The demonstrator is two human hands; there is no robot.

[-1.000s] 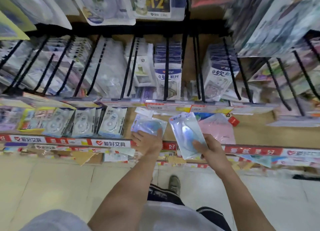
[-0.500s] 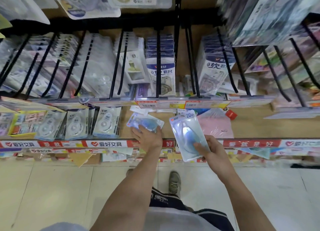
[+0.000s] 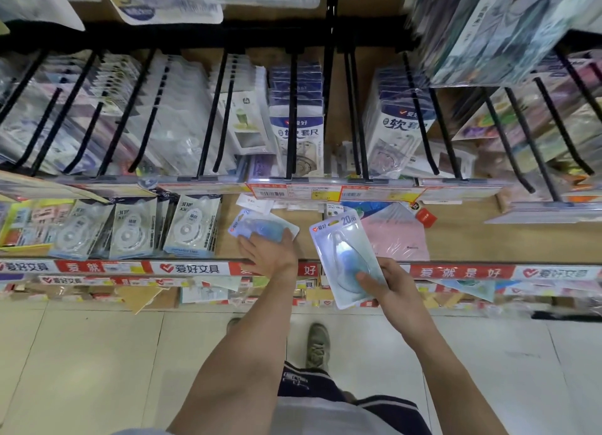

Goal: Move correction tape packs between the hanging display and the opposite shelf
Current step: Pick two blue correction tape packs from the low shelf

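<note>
While left hand (image 3: 270,255) presses flat blue blister pack (image 3: 262,228) onto wooden shelf (image 3: 462,239) | right hand (image 3: 389,286) grips second blue pack (image 3: 345,255), long axis pointing shelfward, just right.

The blue pack (image 3: 262,229) has been laid flatter on the shelf (image 3: 456,239) under the left hand (image 3: 268,255); the second pack (image 3: 347,258) has been tilted slightly.

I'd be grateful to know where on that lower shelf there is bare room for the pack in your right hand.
Bare board shows right of the pink packet, under the price rail. A narrower strip lies between the pack under the left hand and the pink packet. Left of that pack, the white tape packs stand crowded.
</note>
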